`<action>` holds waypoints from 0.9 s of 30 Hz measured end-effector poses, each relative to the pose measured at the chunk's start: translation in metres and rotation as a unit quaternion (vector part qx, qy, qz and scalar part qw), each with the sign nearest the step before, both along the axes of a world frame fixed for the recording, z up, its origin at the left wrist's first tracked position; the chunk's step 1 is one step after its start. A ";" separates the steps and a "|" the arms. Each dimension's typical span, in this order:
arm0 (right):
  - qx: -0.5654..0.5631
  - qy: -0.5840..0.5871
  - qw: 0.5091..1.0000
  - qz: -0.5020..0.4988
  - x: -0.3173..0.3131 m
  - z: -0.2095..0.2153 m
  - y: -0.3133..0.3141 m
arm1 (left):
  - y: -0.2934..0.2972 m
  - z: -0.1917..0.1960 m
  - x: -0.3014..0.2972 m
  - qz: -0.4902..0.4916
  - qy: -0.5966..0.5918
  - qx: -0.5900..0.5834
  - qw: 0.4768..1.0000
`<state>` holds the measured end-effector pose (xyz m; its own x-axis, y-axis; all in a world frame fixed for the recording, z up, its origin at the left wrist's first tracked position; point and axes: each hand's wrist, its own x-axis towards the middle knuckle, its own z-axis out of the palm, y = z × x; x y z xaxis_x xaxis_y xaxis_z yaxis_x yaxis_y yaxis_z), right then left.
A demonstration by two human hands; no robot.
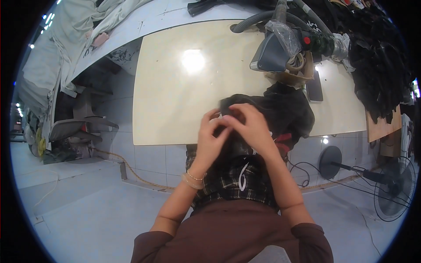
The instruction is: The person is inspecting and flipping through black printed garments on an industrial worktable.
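I see the left hand (pixel 209 138) and right hand (pixel 251 127) pinching a dark garment (pixel 287 109) at the table (pixel 175 96) edge; I judge handling under way, needing steady grip.

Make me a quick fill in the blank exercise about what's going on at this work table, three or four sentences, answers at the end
1. Both hands meet on a dark garment at the near edge of the ____ table.
2. The bracelets sit on the ____ wrist.
3. A grey steam iron rests at the table's ____ side.
4. A fan stands on the ____.

Missing words: cream; left; far; floor
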<state>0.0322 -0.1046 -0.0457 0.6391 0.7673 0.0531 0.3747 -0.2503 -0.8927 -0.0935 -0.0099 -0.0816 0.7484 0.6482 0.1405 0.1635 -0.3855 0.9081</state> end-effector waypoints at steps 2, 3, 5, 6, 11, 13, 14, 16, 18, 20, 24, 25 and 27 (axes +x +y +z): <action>0.004 0.063 0.998 0.002 0.002 -0.009 0.010 | -0.009 0.013 0.003 -0.069 -0.038 -0.016 0.997; -0.009 0.146 0.989 0.001 0.003 -0.007 0.013 | -0.011 0.015 0.003 -0.071 -0.055 -0.078 0.993; 0.033 0.174 0.984 0.008 0.007 -0.012 0.010 | -0.005 0.009 0.002 -0.043 -0.085 -0.060 0.994; 0.072 0.202 0.977 0.012 0.010 -0.014 0.007 | -0.005 0.015 0.005 -0.042 -0.086 -0.061 0.994; 0.120 0.325 0.938 0.020 0.012 0.006 -0.006 | 0.002 0.046 0.017 -0.072 -0.067 -0.160 0.982; 0.129 0.381 0.915 -0.035 0.017 0.017 -0.014 | 0.013 0.045 0.017 -0.082 -0.057 -0.118 0.988; 0.135 0.403 0.904 -0.043 0.021 0.014 -0.018 | 0.021 0.048 0.017 -0.106 -0.036 -0.084 0.990; 0.165 0.443 0.880 -0.049 0.022 0.029 -0.021 | 0.024 0.059 0.020 -0.118 -0.021 -0.110 0.987; 0.170 0.452 0.874 -0.059 0.024 0.037 -0.026 | 0.020 0.066 0.024 -0.116 -0.039 -0.132 0.984; 0.162 0.427 0.888 -0.054 0.027 0.035 -0.028 | 0.012 0.072 0.028 -0.113 -0.056 -0.153 0.980; 0.133 0.415 0.899 -0.052 0.032 0.039 -0.031 | 0.005 0.075 0.032 -0.129 -0.048 -0.130 0.982; 0.133 0.415 0.899 -0.052 0.034 0.040 -0.032 | 0.008 0.074 0.031 -0.132 -0.031 -0.231 0.963; 0.174 0.426 0.888 -0.017 0.039 0.043 -0.031 | 0.020 0.073 0.031 -0.127 -0.044 -0.268 0.954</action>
